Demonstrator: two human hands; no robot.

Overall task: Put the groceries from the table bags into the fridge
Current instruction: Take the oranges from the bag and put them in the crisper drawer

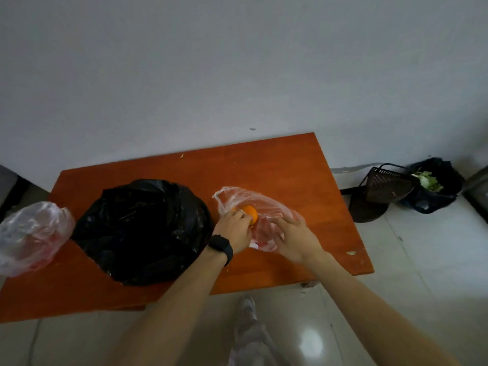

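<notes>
On the orange-brown table (277,165) lies a clear plastic bag (253,199) with red print. My left hand (233,232), with a black watch on its wrist, grips an orange (250,213) at the bag's mouth. My right hand (293,237) rests with spread fingers on the bag's right part. A big black plastic bag (144,228) sits left of my left hand. At the table's left edge stands another clear bag (31,236) with something red inside. No fridge is in view.
A white wall runs behind the table. On the tiled floor at the right stand a dark basket (386,184) and a black bag with green vegetable scraps (433,183). My leg and shoe (248,310) are below the table's front edge.
</notes>
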